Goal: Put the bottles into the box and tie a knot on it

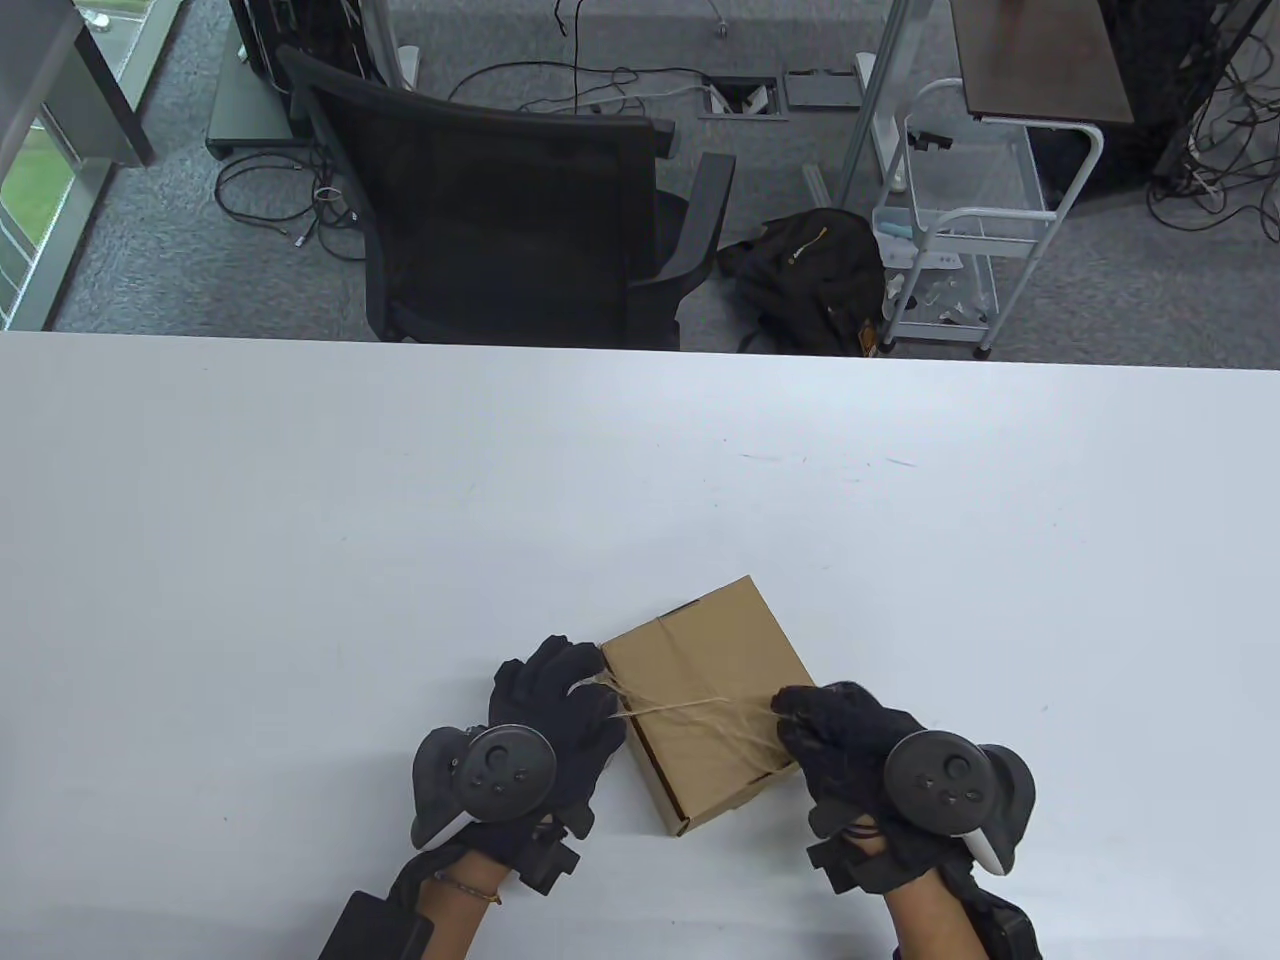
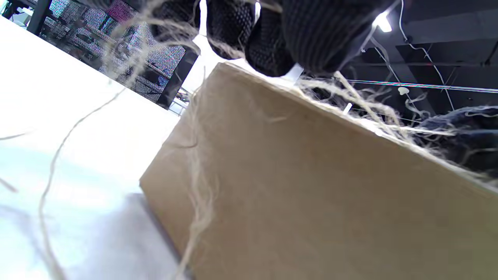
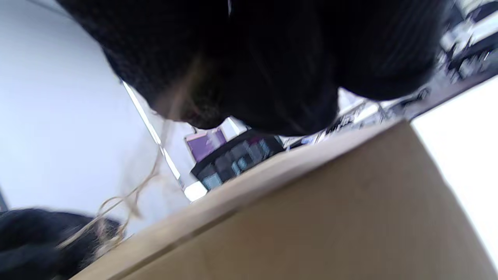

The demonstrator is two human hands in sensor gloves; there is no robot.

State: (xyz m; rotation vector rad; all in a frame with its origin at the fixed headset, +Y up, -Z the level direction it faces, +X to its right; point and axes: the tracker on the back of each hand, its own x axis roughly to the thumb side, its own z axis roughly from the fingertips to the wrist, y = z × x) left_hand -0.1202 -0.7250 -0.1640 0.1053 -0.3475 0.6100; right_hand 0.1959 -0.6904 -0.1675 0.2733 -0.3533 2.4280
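A closed brown cardboard box (image 1: 700,690) lies near the table's front edge, turned at an angle; no bottles show. Pale twine (image 1: 690,712) crosses its lid from left to right. My left hand (image 1: 570,700) is at the box's left side, its fingers curled round the twine's left end. My right hand (image 1: 815,720) is at the box's right corner and pinches the other end. In the left wrist view the box's side (image 2: 311,186) fills the frame, frayed twine (image 2: 198,182) runs down it, and my fingertips (image 2: 272,54) sit at its top edge. The right wrist view shows dark glove fingers (image 3: 272,70) above the box (image 3: 330,225).
The white table (image 1: 400,520) spreads wide behind and beside the box. Beyond its far edge stand a black office chair (image 1: 520,220), a black backpack (image 1: 810,280) and a white wire cart (image 1: 960,230) on the carpet.
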